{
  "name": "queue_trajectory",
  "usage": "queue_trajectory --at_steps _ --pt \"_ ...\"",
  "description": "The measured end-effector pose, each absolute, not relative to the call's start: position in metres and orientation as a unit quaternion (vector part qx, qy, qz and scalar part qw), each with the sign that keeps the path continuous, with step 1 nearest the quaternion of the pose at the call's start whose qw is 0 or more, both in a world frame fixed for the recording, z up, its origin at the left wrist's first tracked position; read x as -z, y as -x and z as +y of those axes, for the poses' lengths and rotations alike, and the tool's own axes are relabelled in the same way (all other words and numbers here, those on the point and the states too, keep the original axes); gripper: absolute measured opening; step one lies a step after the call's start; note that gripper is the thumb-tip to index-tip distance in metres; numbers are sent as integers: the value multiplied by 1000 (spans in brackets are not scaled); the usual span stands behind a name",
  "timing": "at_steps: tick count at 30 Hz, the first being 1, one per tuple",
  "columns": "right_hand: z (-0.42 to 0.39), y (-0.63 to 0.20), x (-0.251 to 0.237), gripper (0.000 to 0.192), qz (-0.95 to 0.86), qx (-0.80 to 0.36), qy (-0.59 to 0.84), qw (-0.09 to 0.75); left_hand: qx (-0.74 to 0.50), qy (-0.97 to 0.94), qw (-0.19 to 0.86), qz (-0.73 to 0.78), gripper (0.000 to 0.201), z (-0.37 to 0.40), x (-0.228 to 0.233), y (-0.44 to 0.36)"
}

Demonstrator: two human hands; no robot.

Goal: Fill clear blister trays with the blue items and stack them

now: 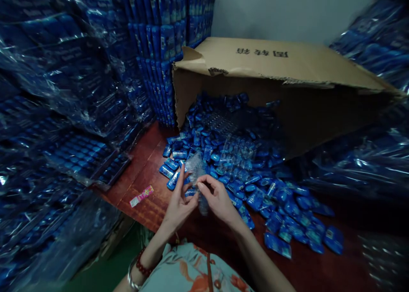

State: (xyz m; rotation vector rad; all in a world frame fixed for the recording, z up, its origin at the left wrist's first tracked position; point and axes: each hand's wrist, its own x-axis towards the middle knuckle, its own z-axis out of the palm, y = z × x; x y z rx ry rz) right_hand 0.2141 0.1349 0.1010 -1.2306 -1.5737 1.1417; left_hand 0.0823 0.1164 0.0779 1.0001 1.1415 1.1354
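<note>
My left hand (178,206) and my right hand (217,200) meet over the near edge of a reddish-brown table (150,206). Both pinch a clear plastic tray (196,170) that stands up between the fingers. Right behind the hands lies a heap of small blue sachets (255,185), which spills out of a cardboard box (271,66) lying on its side. More clear trays (236,149) rest on top of the heap. My left wrist carries a red bead bracelet and a metal bangle.
Stacks of blue packs in clear film (64,113) wall in the left side, and more of them (377,40) rise on the right. A tall stack (166,49) stands behind the box. A small pink and white wrapper (141,195) lies on the table, left of my hands.
</note>
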Motion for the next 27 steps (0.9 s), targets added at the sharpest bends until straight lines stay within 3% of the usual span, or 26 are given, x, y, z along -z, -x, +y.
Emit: queue_trajectory --at_steps 4,11,15,19,23,25,27 --pt "131 -207 -113 17 -696 -364 482 390 -499 -468 502 530 85 118 -78 -85" --pt "159 -223 -148 17 -721 -275 493 401 -577 -397 464 542 85 142 -81 -43" --pt "194 -237 -169 17 -762 -21 522 383 -624 -268 486 550 86 152 -73 -11" --pt "261 -243 -163 27 -807 208 505 225 -603 -228 546 535 76 149 -68 -2" --pt "320 -242 -143 27 -850 197 472 121 -601 -228 544 539 75 142 -68 -11" --pt "320 -233 -136 24 -857 131 472 158 -602 -242 527 549 73 139 -68 -18" --pt "296 -216 -131 21 -852 2 461 248 -609 -265 500 555 71 136 -67 -26"
